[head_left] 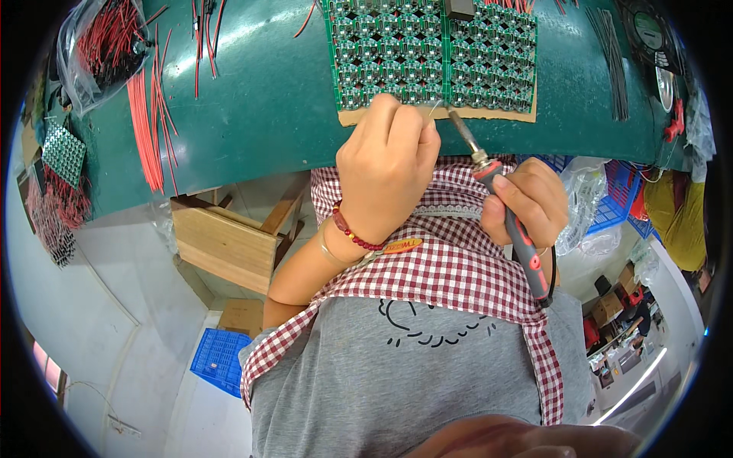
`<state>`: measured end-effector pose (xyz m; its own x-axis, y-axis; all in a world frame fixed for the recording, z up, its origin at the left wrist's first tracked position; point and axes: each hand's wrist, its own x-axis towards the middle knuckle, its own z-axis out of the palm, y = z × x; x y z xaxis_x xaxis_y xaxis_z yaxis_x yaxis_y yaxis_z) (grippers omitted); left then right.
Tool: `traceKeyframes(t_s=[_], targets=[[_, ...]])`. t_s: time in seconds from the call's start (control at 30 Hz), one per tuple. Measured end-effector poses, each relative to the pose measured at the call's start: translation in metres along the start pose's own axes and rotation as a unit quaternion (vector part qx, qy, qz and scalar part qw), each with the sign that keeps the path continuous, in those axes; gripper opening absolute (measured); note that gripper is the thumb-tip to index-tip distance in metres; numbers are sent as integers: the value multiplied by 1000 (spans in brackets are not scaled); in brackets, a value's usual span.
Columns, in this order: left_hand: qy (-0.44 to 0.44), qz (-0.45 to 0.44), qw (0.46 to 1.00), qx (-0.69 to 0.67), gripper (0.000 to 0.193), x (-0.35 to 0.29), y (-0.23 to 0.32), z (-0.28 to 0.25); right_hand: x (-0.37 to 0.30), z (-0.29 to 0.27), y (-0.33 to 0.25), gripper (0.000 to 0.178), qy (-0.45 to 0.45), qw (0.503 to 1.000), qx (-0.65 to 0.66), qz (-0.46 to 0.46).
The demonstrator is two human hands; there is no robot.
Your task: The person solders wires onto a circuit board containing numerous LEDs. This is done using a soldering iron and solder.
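My left hand (385, 164) is closed at the near edge of the green circuit boards (389, 53). A thin silvery solder wire (435, 106) sticks out from its fingers toward the iron's tip. In my right hand (534, 200) a red and black soldering iron (520, 243) is gripped by its handle, its tip pointing up and left at the boards' lower edge. Whether the tip touches a board I cannot tell. The two panels of boards lie side by side on brown cardboard (489, 116), with a dark block (460, 9) on top at the back.
Red wires (145, 137) lie on the green tabletop (252, 114) to the left, near a plastic bag of red and black wires (107, 42). Dark wires (611, 65) lie at the right. An open wooden drawer (225, 237) juts out below the table.
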<state>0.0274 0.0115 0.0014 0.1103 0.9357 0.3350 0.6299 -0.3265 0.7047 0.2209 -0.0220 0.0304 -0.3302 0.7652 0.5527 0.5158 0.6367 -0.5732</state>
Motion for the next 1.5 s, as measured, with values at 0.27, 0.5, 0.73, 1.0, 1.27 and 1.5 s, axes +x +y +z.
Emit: traceKeyframes(t_s=[0.27, 0.5, 0.73, 1.0, 1.27, 1.5], targets=[[27, -23, 998, -61, 10, 16, 1, -14, 12, -6, 5, 20, 54, 998, 20, 10], [-10, 3, 1000, -23, 13, 17, -4, -6, 19, -3, 10, 24, 31, 998, 30, 39], [-33, 4, 999, 0, 15, 19, -4, -3, 18, 1, 11, 22, 15, 998, 20, 50], [-27, 1, 1000, 0, 15, 24, -1, -1, 20, -1, 11, 21, 9, 999, 16, 51], [-25, 2, 1000, 3, 12, 28, 0, 0, 20, -2, 10, 22, 12, 998, 15, 54], [-31, 14, 999, 2, 14, 31, 4, -1, 21, -8, 10, 23, 16, 999, 16, 43]])
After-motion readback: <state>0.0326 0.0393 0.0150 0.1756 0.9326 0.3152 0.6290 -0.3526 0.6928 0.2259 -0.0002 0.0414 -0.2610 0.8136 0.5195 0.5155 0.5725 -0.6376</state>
